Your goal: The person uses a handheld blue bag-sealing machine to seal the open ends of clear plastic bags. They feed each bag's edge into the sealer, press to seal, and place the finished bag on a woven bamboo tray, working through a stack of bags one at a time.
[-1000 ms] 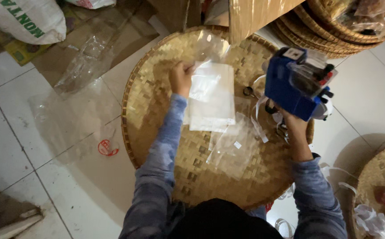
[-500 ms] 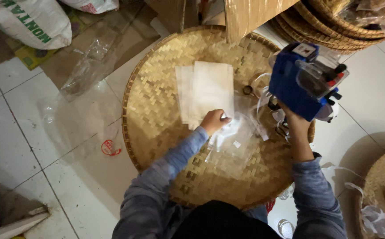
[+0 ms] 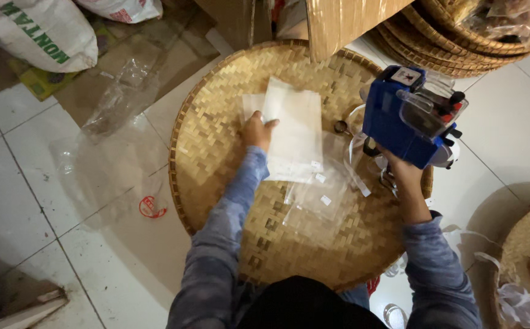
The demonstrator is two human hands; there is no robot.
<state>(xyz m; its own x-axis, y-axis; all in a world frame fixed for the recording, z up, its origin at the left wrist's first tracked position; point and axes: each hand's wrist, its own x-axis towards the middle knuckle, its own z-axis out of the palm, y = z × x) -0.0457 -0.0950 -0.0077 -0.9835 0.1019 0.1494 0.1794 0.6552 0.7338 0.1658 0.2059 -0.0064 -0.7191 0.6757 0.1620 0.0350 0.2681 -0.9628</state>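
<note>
Left hand laid on the left edge of a stack of clear plastic bags, fingers curled narrow over that edge, pressing or gripping a bag, cannot tell which; stack lying flat near the middle of a round woven bamboo tray set on the tiled floor. Right hand raised above the tray's right rim, fingers wrapped tight round the handle of a blue label gun; gun held off the bags, nose turned away from the stack, not touching any bag.

Just below and to the right of the stack, a few loose clear bags spread on the tray, each showing a small white sticker; judged as labelled and set aside. A curl of white backing strip trailing between gun and stack, suggesting several labels spent. Stack itself looking thick, most bags in it seemingly without stickers; judged early to midway, with the greater part left.

Elsewhere: more woven trays piled at the upper right, a large white sack at the upper left, crumpled clear plastic sheet on the floor beside the tray.
</note>
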